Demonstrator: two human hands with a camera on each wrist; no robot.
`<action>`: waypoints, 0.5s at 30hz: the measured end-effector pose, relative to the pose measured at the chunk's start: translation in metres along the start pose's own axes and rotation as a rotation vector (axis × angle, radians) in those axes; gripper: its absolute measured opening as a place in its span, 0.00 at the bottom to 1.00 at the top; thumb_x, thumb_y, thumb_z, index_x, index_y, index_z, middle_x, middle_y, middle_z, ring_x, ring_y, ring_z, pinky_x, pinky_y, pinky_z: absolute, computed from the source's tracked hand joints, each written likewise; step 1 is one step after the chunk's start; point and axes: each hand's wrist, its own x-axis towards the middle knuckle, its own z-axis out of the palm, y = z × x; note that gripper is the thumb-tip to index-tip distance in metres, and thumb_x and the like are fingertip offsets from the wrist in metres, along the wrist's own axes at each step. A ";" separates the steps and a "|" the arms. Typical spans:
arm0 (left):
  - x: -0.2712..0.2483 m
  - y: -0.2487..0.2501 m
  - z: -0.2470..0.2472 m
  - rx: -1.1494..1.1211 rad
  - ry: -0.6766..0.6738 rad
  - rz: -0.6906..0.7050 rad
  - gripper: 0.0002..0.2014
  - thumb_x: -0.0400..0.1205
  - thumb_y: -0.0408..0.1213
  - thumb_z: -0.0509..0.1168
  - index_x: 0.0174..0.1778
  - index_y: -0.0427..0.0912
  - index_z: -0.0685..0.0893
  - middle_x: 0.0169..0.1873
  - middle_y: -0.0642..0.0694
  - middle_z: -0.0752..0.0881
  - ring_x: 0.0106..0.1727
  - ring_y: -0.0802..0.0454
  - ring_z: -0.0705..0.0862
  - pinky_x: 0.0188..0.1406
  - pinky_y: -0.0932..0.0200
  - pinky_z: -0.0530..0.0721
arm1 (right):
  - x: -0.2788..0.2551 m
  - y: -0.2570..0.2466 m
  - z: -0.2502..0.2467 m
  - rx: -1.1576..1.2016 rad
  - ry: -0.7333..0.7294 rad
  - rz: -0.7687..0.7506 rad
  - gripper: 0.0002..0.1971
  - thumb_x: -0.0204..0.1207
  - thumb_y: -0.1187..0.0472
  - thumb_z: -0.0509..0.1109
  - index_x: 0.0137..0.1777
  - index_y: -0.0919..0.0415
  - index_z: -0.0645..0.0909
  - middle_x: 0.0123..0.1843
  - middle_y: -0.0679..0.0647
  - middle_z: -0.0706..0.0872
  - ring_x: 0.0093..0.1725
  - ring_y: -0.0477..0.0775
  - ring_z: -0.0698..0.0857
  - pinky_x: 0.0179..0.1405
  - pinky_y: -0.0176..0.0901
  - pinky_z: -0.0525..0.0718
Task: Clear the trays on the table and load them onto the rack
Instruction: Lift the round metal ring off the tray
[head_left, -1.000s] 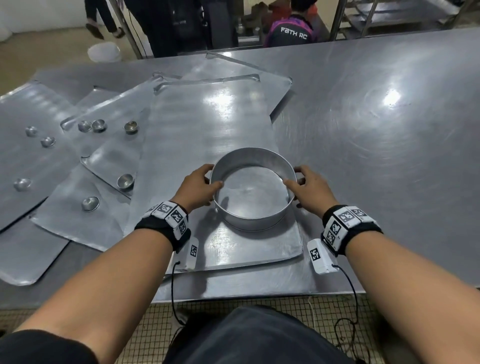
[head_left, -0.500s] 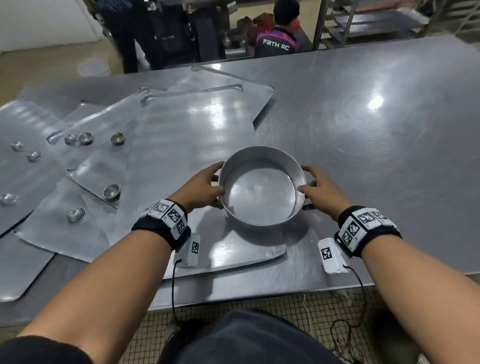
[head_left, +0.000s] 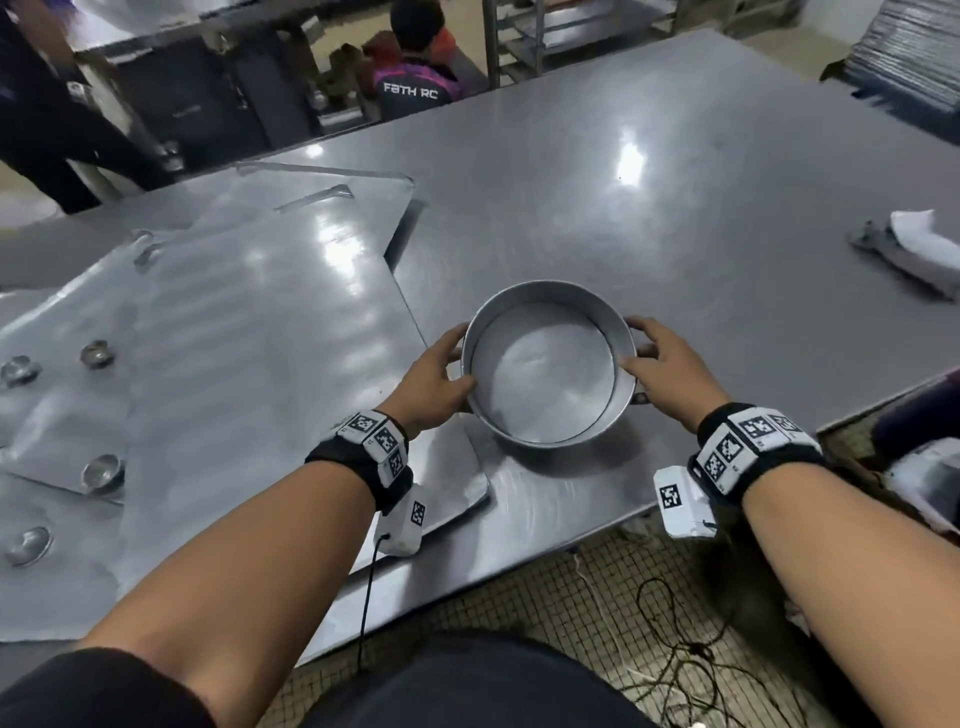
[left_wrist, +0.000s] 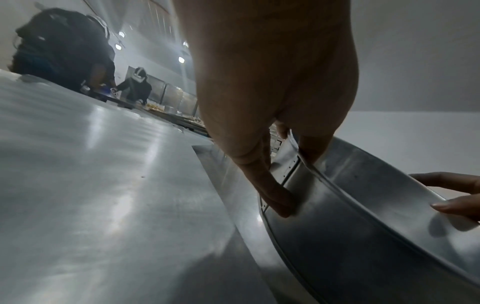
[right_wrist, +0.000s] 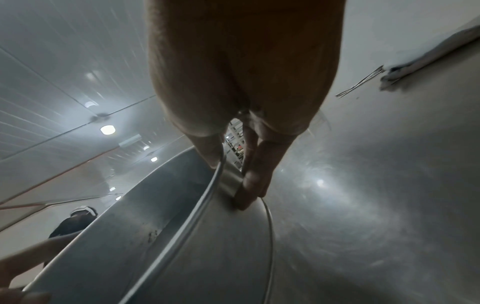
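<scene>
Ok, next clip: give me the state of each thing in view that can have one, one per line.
round pan: upright, empty, held over the bare table
left hand: grips the pan's left rim
right hand: grips the pan's right rim
flat trays: overlapping, unstacked
small cups: sitting on the left trays
cloth: crumpled, far right

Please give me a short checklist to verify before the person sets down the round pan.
1. Left hand grips the round shiny metal pan: ok.
2. Right hand grips the opposite rim: ok.
3. Pan is clear of the big flat metal tray: ok.
4. Bare steel table ahead is free: ok.
5. Grey folded cloth is far from the pan: ok.
6. Pan touches the table: cannot tell.
</scene>
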 end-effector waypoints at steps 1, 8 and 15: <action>0.003 0.001 0.005 -0.006 -0.009 -0.008 0.36 0.80 0.28 0.65 0.82 0.60 0.67 0.71 0.41 0.77 0.65 0.41 0.86 0.44 0.39 0.92 | -0.001 0.004 -0.005 0.007 0.010 0.007 0.24 0.81 0.64 0.70 0.74 0.43 0.76 0.55 0.50 0.86 0.49 0.52 0.90 0.35 0.44 0.90; 0.023 0.007 0.025 -0.039 -0.071 -0.077 0.33 0.83 0.23 0.62 0.84 0.51 0.66 0.66 0.43 0.82 0.56 0.39 0.90 0.49 0.34 0.91 | 0.002 0.027 -0.024 0.054 0.061 0.034 0.19 0.84 0.65 0.68 0.68 0.43 0.78 0.51 0.53 0.88 0.48 0.53 0.90 0.39 0.50 0.92; 0.041 0.002 0.035 -0.022 -0.059 -0.119 0.29 0.85 0.29 0.63 0.82 0.49 0.68 0.67 0.36 0.81 0.55 0.37 0.89 0.46 0.40 0.92 | 0.017 0.042 -0.026 0.073 0.110 0.085 0.19 0.83 0.60 0.71 0.72 0.48 0.79 0.57 0.59 0.88 0.51 0.58 0.90 0.47 0.61 0.93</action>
